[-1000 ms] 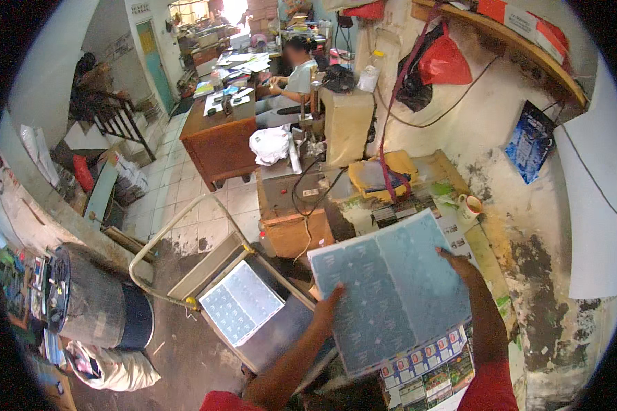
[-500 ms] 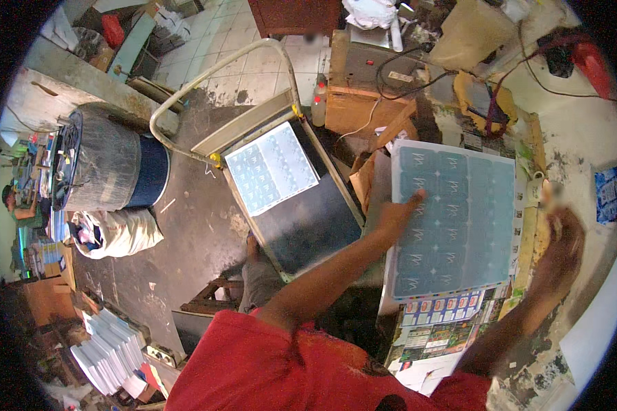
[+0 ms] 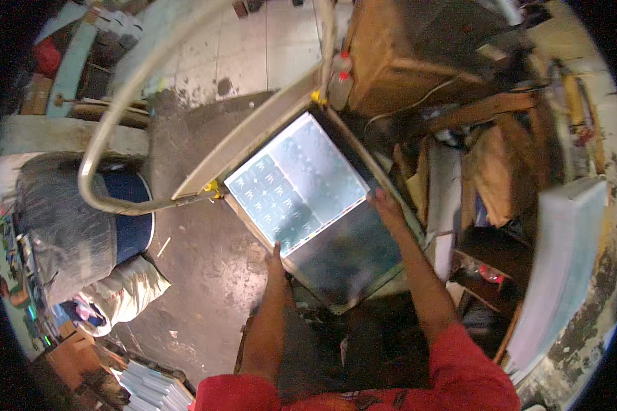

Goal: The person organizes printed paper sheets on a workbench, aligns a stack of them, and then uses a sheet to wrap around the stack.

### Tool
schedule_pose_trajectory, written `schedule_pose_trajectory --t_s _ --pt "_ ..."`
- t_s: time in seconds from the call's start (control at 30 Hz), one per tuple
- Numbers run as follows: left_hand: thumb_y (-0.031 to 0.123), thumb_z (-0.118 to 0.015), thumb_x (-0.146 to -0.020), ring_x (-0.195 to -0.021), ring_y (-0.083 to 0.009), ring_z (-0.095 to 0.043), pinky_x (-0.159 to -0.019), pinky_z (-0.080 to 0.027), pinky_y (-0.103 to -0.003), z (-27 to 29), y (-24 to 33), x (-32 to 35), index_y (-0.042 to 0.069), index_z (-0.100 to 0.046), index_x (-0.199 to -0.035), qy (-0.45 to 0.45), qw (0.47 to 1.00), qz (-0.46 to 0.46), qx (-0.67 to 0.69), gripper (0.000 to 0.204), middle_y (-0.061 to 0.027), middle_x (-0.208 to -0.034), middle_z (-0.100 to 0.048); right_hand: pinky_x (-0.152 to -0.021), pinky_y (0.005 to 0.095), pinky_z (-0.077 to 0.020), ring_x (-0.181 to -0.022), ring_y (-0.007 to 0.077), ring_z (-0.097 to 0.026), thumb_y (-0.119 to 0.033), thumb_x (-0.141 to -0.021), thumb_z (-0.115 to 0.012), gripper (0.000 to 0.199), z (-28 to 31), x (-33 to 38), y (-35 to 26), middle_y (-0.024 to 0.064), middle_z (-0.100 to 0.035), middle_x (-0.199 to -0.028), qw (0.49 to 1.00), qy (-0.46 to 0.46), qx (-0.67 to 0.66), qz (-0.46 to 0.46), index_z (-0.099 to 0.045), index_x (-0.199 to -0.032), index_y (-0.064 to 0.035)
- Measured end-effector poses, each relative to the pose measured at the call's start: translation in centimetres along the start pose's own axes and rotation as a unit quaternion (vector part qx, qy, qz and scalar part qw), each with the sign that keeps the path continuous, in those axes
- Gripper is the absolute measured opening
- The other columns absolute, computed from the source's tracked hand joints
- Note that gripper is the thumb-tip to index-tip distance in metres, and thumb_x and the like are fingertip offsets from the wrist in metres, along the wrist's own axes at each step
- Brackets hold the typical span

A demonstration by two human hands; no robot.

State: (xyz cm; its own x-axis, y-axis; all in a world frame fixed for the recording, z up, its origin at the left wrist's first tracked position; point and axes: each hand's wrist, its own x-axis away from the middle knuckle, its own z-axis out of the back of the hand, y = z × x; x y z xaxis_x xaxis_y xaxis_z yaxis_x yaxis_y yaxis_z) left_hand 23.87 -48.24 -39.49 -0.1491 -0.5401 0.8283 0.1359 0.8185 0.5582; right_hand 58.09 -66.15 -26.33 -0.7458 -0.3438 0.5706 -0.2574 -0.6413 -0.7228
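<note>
Rows of repeated white letter-like marks, all of one looping form, fill the left half of a blue printed sheet on a flatbed trolley — small star-like shapes sit between some of them. Across the paler right half, the print is too washed out to read. A strip of small coloured blocks lines the lower-right edge — any lettering there too tiny to make out.

The floor is dark gray and dirty, with a shiny patch of light. Farther away, pale tiles cover the ground. A brown wooden cabinet stands beyond, toward the right. The pale wall at right has dark, blotchy spots.
</note>
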Motion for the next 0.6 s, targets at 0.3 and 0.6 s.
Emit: schedule_pose_trajectory --t_s 0.3,0.6 --pt "0.060 -0.065 -0.084 -0.128 -0.0303 -0.046 -0.110 -0.033 -0.044 -1.2 -5.7 -7.9 0.003 -0.036 -0.148 -0.027 0.988 0.129 -0.079 0.091 -0.0150 -0.140 -0.049 -0.107 0.0450 -0.0391 -0.126 0.0359 -0.052 -0.061 -0.076 -0.074 0.092 -7.5 -14.3 8.9 0.0247 -0.054 -0.135 0.987 0.006 0.158 0.031 -0.050 -0.135 0.0052" --pt "0.054 -0.070 -0.083 -0.113 -0.0289 -0.058 -0.094 -0.049 -0.040 0.9 0.4 -11.3 0.000 -0.047 -0.137 -0.131 0.981 0.074 -0.118 0.080 -0.0182 -0.130 -0.055 -0.104 0.0450 -0.0421 -0.121 0.0377 -0.056 -0.086 -0.065 -0.062 0.111 -4.8 -12.3 5.0 0.0290 -0.057 -0.129 0.940 -0.044 0.322 -0.109 -0.058 -0.126 0.0064"
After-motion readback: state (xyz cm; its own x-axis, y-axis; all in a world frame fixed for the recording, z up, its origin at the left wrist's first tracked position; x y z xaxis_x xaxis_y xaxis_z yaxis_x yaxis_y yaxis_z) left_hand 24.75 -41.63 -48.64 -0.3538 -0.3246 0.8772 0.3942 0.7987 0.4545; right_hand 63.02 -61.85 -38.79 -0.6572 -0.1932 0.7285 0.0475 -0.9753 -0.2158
